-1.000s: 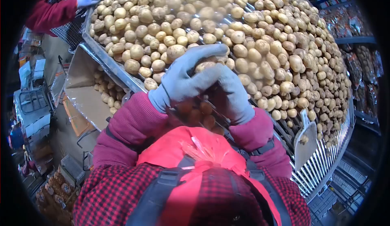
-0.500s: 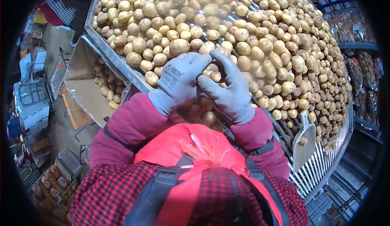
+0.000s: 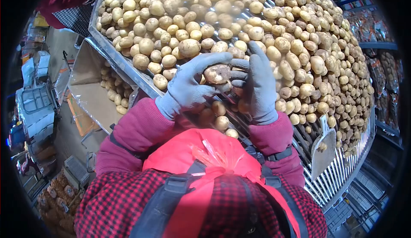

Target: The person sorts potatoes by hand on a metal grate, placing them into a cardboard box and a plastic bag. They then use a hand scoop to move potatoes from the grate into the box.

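Grey-gloved, my left hand [image 3: 187, 82] is closed around a brownish, dirt-marked potato [image 3: 217, 74], held over the metal sorting table [image 3: 147, 80]. My right hand [image 3: 262, 86], in a matching glove, faces it just to the right. Its fingers are stretched and apart, some of them shaded behind the potato. Loose potatoes [image 3: 295, 62] cover the table beyond both hands. Below the hands, a few potatoes [image 3: 221, 123] lie on the dark bars near my body.
A metal scoop-like plate [image 3: 323, 154] stands on the slatted right end [image 3: 334, 182]. At left is a cardboard box [image 3: 92, 94] with potatoes in it. Another person's sleeve [image 3: 68, 0] reaches in at the upper left. Bagged goods fill shelves [image 3: 379, 47] at right.
The potato has turned and moved slightly left into my left hand. My right hand has drawn away to the right and straightened its fingers. The other person's sleeve has come further into view.
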`<state>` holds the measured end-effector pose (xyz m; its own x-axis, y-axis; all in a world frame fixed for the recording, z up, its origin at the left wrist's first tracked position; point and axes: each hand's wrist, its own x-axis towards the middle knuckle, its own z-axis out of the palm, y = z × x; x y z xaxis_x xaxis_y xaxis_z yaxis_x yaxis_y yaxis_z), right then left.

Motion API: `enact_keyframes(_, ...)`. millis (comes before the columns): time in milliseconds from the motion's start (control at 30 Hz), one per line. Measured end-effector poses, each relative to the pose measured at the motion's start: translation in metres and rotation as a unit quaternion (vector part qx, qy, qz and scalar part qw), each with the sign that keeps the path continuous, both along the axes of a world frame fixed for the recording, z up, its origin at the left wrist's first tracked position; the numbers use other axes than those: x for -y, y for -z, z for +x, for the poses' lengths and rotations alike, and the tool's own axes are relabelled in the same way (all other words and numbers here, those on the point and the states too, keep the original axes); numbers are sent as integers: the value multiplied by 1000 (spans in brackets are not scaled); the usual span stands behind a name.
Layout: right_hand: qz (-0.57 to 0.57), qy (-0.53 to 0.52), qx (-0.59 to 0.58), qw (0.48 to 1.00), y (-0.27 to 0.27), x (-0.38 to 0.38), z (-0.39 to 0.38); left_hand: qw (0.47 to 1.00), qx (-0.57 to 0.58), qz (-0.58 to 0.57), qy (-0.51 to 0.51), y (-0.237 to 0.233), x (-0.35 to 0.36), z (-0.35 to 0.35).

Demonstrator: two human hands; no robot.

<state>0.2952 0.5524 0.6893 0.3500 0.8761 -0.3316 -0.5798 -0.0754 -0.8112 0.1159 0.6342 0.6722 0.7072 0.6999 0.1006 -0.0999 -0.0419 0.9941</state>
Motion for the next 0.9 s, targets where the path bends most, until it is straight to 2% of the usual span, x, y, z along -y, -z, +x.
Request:
enact_keyframes(100,-37,-9,42,998,-4,3,1,1000,9,12,-22,2,-2,0)
enact_keyframes(133,-28,-53,42,997,-2,5,5,1000,10,12,-25,3,-1,0)
enact_keyframes(233,1,-47,62,997,-6,0,-16,999,6,11,-35,4,-2,0)
enact_keyframes(300,-33,-116,34,992,-17,2,-26,966,-46,254,-8,4,-5,-3)
enact_keyframes(400,-20,-147,64,987,-12,-1,-23,964,-39,263,-24,9,-2,-6)
enact_keyframes(467,51,-68,39,996,10,1,-18,965,-35,259,-26,1,2,-8)
enact_keyframes(500,51,-69,40,996,16,6,-12,1000,0,-5,-9,-14,7,-6)
enact_keyframes(533,14,-110,-43,993,21,12,-3,963,38,-268,8,-23,9,-5)
enact_keyframes(567,-24,-153,-124,980,24,16,1,963,41,-266,3,-19,6,-7)
enact_keyframes(600,-31,-112,-101,988,24,20,-8,961,45,-271,-6,-11,2,-9)
enact_keyframes(633,-29,-114,-100,988,27,21,-8,960,49,-277,-12,-2,0,-10)
enact_keyframes(667,-48,-104,-113,987,30,23,-7,930,110,-349,-6,2,3,-11)
enact_keyframes(700,-68,-93,-125,985,34,25,-5,931,110,-348,-6,6,1,-13)
enact_keyframes(767,-46,-104,-133,985,36,32,3,967,92,-238,-26,10,-11,-23)
enact_keyframes(800,-52,-84,-105,989,33,36,4,984,48,-155,-78,6,-20,-30)
enact_keyframes(833,-58,-63,-76,993,28,40,5,984,-12,-7,-179,1,-27,-29)
enact_keyframes(900,-55,-43,-79,994,18,46,8,966,-73,56,-243,9,-46,-37)
